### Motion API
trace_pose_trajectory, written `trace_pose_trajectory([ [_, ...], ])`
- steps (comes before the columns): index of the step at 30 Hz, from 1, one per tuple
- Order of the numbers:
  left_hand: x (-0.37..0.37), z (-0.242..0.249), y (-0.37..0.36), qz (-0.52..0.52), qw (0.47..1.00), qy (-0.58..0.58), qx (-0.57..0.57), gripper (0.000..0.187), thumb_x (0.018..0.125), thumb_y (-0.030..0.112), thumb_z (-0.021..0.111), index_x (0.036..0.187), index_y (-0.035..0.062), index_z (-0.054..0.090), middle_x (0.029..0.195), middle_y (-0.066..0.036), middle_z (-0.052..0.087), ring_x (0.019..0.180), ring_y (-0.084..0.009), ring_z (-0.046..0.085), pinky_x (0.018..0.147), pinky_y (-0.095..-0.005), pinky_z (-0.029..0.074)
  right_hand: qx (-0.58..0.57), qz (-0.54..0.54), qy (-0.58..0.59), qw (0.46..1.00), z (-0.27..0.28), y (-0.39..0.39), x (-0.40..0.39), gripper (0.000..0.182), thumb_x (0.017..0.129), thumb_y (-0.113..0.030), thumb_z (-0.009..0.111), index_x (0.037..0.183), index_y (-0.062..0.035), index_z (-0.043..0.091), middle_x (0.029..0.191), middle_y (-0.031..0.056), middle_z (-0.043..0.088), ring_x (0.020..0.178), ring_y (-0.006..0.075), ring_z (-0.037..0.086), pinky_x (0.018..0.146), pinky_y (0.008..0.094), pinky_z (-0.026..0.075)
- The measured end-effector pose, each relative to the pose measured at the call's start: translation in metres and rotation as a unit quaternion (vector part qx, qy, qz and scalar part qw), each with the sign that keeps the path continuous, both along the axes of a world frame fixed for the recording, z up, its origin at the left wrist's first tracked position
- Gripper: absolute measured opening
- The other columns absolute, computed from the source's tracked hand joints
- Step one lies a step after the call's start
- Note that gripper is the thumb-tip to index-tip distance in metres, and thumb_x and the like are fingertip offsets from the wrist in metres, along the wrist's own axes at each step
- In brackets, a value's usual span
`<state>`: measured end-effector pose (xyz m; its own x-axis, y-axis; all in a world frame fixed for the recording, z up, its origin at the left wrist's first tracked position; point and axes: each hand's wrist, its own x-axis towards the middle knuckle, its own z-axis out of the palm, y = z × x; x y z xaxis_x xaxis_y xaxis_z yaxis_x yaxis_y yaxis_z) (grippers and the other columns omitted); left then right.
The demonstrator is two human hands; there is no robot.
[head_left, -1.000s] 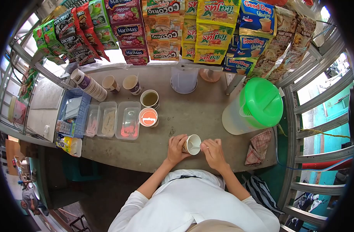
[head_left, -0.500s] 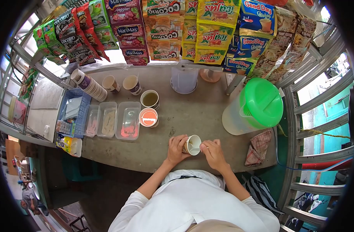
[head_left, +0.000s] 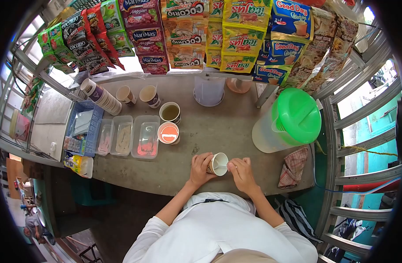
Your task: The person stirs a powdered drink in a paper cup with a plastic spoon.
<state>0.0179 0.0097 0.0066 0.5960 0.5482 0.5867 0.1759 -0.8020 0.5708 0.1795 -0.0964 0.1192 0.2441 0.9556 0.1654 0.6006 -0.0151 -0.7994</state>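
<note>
My left hand (head_left: 201, 168) wraps around a white paper cup (head_left: 219, 164) that stands near the front edge of the grey counter (head_left: 209, 131). The cup's inside looks white. My right hand (head_left: 241, 173) is just right of the cup, its fingers pinched on a small spoon or stirrer that reaches into the cup's mouth; the utensil is mostly hidden.
A cup of orange drink (head_left: 168, 133) and a cup of brownish drink (head_left: 170, 112) stand further back, beside clear plastic tubs (head_left: 130, 140). Stacked paper cups (head_left: 101, 96) lie at the back left. A green-lidded jug (head_left: 288, 122) and checked cloth (head_left: 293, 166) sit right. Drink sachets (head_left: 188, 30) hang above.
My right hand has shifted slightly around the cup's rim, as in stirring. The left hand and cup stay in place.
</note>
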Motion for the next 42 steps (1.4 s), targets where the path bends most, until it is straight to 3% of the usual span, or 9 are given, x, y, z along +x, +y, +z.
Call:
trace_pose_trajectory([
  [21,0.0008,0.0010,0.0001,0.001,1.000,-0.003,0.000,0.090,0.053,0.029,0.088,0.130,0.0116,0.045,0.122,-0.010,0.057,0.108,-0.0297,0.057,0.092,-0.0471,0.038,0.001,0.006,0.006,1.000,-0.0048,-0.0018,0.0005,0.028,0.099,-0.021,0.045,0.082,-0.0045,0.059,0.072,0.0096,0.054,0.071,0.0254,0.050,0.076,0.0380,0.031],
  [30,0.0005,-0.0001,0.0002,-0.001,1.000,0.001,0.000,0.092,0.050,0.028,0.088,0.130,0.0112,0.045,0.122,-0.011,0.057,0.109,-0.0300,0.057,0.092,-0.0471,0.038,0.000,0.001,-0.048,0.999,-0.0008,-0.0003,-0.0004,0.028,0.100,-0.022,0.044,0.082,-0.0047,0.058,0.072,0.0090,0.055,0.071,0.0253,0.050,0.076,0.0380,0.031],
  [33,0.0002,0.0000,0.0004,-0.001,1.000,-0.003,0.000,0.092,0.050,0.028,0.088,0.130,0.0110,0.045,0.122,-0.011,0.057,0.109,-0.0301,0.057,0.092,-0.0470,0.038,-0.008,0.011,-0.004,1.000,0.0002,-0.0012,0.0008,0.028,0.100,-0.022,0.044,0.083,-0.0050,0.058,0.072,0.0085,0.055,0.071,0.0247,0.050,0.077,0.0379,0.031],
  [42,0.0001,0.0004,0.0004,-0.003,1.000,-0.002,0.001,0.091,0.052,0.029,0.088,0.130,0.0103,0.045,0.123,-0.011,0.057,0.109,-0.0301,0.056,0.093,-0.0468,0.038,0.000,0.013,-0.012,1.000,0.0024,-0.0014,0.0011,0.028,0.099,-0.023,0.044,0.083,-0.0056,0.059,0.073,0.0070,0.056,0.071,0.0230,0.050,0.076,0.0368,0.031],
])
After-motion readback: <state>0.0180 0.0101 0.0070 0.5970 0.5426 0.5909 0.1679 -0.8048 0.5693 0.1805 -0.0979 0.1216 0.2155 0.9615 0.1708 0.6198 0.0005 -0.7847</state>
